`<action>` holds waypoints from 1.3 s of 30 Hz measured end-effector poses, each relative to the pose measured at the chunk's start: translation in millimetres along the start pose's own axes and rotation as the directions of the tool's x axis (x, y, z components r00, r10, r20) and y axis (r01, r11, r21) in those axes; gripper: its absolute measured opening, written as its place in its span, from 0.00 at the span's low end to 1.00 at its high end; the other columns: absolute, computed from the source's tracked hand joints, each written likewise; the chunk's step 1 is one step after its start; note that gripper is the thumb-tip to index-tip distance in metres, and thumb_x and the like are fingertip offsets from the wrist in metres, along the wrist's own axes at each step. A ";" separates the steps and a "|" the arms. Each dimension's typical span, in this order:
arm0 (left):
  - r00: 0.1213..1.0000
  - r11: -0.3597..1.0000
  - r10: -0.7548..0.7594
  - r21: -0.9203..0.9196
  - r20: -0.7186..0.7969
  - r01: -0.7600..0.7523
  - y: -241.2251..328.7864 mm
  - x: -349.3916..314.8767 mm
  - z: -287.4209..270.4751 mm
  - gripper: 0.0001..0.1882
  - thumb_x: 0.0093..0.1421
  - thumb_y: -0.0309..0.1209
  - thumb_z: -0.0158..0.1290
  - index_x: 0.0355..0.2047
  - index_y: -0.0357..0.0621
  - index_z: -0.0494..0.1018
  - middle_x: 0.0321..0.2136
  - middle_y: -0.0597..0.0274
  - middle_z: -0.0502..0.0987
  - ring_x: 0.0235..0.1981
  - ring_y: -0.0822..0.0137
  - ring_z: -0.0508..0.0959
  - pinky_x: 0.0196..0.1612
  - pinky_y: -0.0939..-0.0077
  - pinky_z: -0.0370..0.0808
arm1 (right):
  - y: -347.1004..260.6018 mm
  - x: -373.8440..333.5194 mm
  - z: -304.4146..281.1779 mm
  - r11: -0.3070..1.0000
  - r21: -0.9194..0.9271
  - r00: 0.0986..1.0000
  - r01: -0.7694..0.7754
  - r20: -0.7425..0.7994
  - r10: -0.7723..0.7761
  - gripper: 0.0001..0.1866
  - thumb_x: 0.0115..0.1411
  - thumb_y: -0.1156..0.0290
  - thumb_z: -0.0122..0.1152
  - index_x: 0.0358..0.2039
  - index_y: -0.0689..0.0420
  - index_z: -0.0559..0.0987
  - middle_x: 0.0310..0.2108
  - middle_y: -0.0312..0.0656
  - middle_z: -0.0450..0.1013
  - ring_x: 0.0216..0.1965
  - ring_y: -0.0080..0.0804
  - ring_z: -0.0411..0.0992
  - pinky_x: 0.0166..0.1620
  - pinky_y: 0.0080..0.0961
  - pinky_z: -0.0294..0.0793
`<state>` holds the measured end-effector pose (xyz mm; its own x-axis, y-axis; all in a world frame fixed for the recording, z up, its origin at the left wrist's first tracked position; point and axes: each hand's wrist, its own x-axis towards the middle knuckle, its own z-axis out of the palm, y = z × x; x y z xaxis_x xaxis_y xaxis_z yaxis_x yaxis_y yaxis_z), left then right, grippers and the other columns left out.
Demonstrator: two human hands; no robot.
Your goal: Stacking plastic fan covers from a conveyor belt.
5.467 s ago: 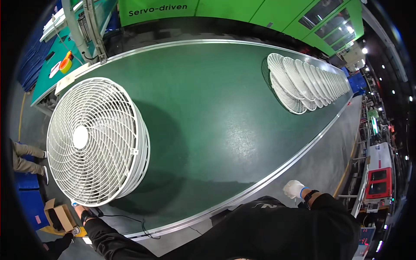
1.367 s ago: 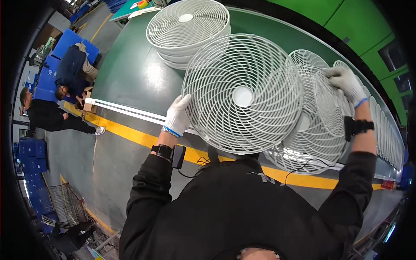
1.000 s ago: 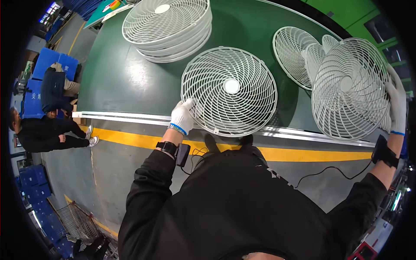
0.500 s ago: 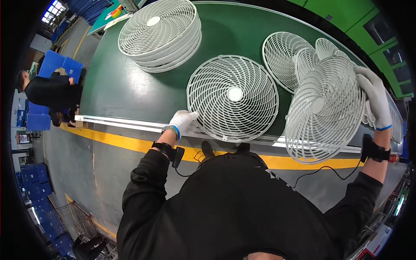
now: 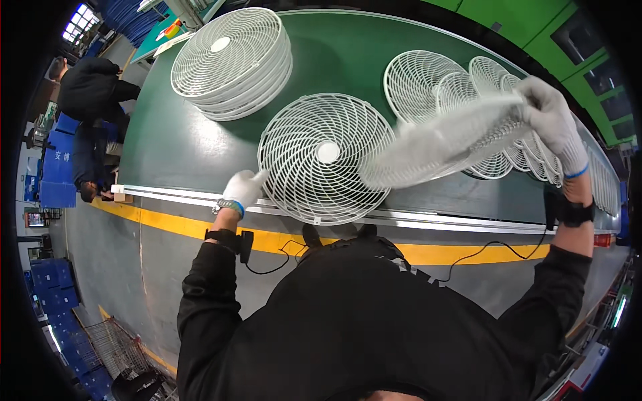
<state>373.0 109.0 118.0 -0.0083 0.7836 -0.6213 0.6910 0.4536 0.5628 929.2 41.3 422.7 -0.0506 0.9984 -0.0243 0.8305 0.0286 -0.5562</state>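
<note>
A round white fan grille [image 5: 294, 134] with spiral ribs and a solid centre disc lies flat on the green table [image 5: 334, 53], near its front edge. My left hand [image 5: 242, 190], in a white glove, is closed at the left rim of this grille. In my gloved right hand [image 5: 552, 119] is a second fan grille [image 5: 435, 148], gripped by its right edge. It is lifted, steeply tilted and smeared by motion, and its left end overlaps the flat grille in the picture; whether they touch I cannot tell.
At the far left stands a stack of white fan grilles [image 5: 231, 67]. Several overlapping grilles [image 5: 421, 80] spread along the right side. Green machine panels [image 5: 535, 47] run behind the table. Two people [image 5: 93, 93] in dark clothes are by blue boxes [image 5: 59, 170] at left.
My right hand has swung its grille leftward and tipped it, bringing it over the edge of the flat one. The flat grille and my left hand have shifted a little left.
</note>
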 end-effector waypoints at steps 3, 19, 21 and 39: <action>0.993 0.966 0.085 -0.235 -0.086 -0.104 10.4 -2.1 11.3 0.27 0.70 0.51 0.57 0.44 0.34 0.79 0.31 0.59 0.82 0.24 0.67 0.80 0.28 0.69 0.77 | 25.3 17.7 -5.6 0.992 0.125 0.971 -0.027 -0.234 0.056 0.09 0.69 0.68 0.67 0.43 0.61 0.82 0.32 0.29 0.75 0.35 0.17 0.73 0.40 0.17 0.74; 0.905 0.737 0.314 -0.674 0.288 -0.041 61.2 -44.6 51.0 0.30 0.74 0.46 0.57 0.66 0.35 0.69 0.51 0.54 0.81 0.38 0.69 0.82 0.44 0.72 0.82 | 118.0 54.1 74.9 0.492 0.863 0.913 -0.117 -0.102 0.394 0.18 0.74 0.64 0.63 0.54 0.66 0.81 0.42 0.41 0.84 0.38 0.29 0.83 0.42 0.27 0.84; 0.868 0.675 0.363 -0.738 0.339 0.006 67.1 -54.3 56.4 0.30 0.75 0.43 0.56 0.68 0.35 0.66 0.54 0.53 0.80 0.41 0.65 0.84 0.46 0.69 0.83 | 107.2 55.6 96.6 0.327 0.944 0.872 -0.049 -0.119 0.475 0.19 0.73 0.65 0.63 0.56 0.67 0.80 0.46 0.45 0.83 0.41 0.35 0.83 0.48 0.32 0.85; 0.929 0.172 0.363 -0.976 -0.065 -0.136 51.8 -53.7 44.8 0.29 0.71 0.23 0.54 0.70 0.37 0.63 0.57 0.52 0.78 0.57 0.57 0.81 0.59 0.56 0.83 | 54.6 24.4 231.5 0.308 0.838 0.876 -0.450 0.347 0.334 0.16 0.68 0.73 0.63 0.53 0.64 0.76 0.40 0.40 0.79 0.35 0.31 0.79 0.38 0.29 0.81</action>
<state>441.5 71.4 156.1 0.1959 0.9207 -0.3374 -0.5855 0.3859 0.7130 844.9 56.0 199.5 0.0406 0.8675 -0.4958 -0.1867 -0.4808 -0.8567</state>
